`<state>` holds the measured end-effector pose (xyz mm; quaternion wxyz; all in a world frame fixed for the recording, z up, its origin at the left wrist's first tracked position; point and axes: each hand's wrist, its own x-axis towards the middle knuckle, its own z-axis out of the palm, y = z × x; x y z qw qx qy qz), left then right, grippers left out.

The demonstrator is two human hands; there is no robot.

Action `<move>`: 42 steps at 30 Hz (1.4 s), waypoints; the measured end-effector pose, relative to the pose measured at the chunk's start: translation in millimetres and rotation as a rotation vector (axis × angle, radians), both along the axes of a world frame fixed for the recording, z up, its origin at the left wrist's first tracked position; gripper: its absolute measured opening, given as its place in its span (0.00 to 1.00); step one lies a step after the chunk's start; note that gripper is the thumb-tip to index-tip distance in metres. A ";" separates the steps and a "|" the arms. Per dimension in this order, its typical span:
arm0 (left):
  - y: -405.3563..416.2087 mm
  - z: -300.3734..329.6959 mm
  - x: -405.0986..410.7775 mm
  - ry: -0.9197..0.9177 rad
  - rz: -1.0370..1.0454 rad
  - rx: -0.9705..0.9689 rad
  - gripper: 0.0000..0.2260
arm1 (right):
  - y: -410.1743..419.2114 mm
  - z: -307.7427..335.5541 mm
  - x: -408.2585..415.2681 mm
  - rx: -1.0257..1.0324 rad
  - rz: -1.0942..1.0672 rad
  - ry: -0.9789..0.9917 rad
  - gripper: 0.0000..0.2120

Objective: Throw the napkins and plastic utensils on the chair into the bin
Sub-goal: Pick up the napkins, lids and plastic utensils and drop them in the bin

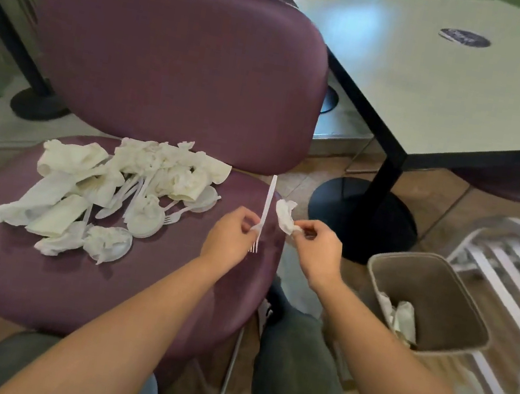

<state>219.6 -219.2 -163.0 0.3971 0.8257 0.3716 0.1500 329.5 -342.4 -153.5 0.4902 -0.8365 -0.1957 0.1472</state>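
Purple chair (168,284) keeps most litter (114,193) at its left edge; bin (453,346) holds perhaps 2 napkins. Left hand (231,236) pinches fork (264,211), right hand (318,251) pinches napkin (286,216).

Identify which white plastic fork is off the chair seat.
The fork pinched in the left hand, tines down; the others lie among the napkins.

Pale square table (469,90) with dark round sticker (464,37) upper right, black pedestal base (363,221) beneath, white slatted furniture (514,273) far right.
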 end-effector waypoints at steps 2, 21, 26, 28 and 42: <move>-24.1 3.9 17.9 0.008 -0.061 -0.020 0.03 | -27.1 1.5 7.2 0.018 -0.068 0.022 0.04; -196.0 -46.1 178.3 0.270 -0.381 -0.172 0.08 | -208.4 -67.1 109.5 -0.210 -0.404 0.076 0.06; -215.1 -64.8 194.6 0.327 -0.403 -0.178 0.07 | -221.3 -82.0 125.4 -0.348 -0.370 0.134 0.12; -218.9 -67.2 197.2 0.315 -0.423 -0.175 0.16 | -219.7 -82.2 126.5 -0.374 -0.318 0.178 0.15; -143.6 -14.2 134.1 0.031 -0.244 -0.083 0.11 | -142.2 -28.0 91.6 -0.222 -0.110 0.067 0.12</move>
